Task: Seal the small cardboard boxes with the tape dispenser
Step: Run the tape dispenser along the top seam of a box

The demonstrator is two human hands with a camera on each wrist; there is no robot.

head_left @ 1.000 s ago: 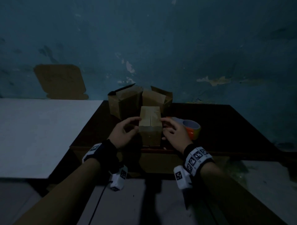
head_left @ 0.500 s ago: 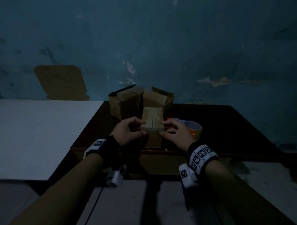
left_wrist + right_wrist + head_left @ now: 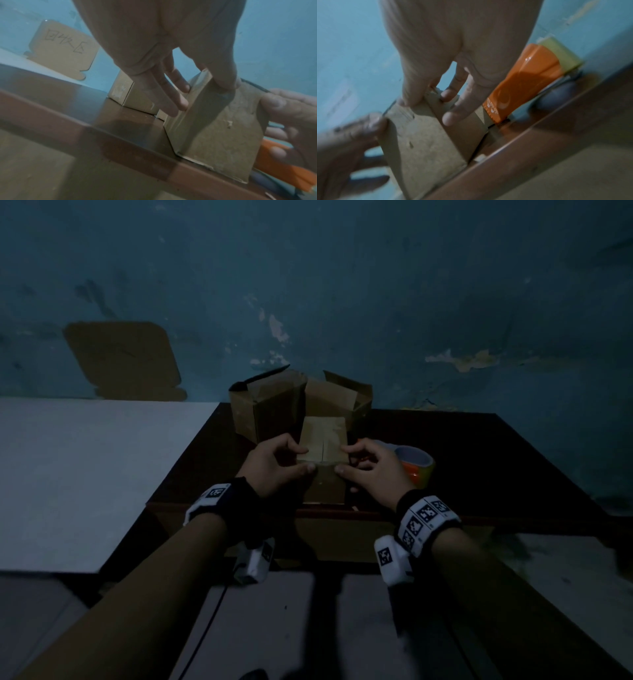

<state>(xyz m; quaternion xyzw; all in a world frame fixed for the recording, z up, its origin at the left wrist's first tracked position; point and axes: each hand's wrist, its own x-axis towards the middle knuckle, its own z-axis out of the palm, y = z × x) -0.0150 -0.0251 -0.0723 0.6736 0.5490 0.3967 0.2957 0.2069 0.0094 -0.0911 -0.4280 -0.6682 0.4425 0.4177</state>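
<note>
While both hands pinch box (image 3: 322, 455) at table (image 3: 479, 460) edge, flaps shut: left hand (image 3: 274, 465) keeps pressing seam, right hand (image 3: 371, 470) frees up for dispenser (image 3: 416, 469) just beside.

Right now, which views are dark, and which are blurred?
Head view: very dim, the brown table nearly black, though the small cardboard box between both hands stays readable. Left wrist view: brighter, slightly soft. Right wrist view: brightest but most blurred; the orange tape dispenser carries a small glare spot.
</note>
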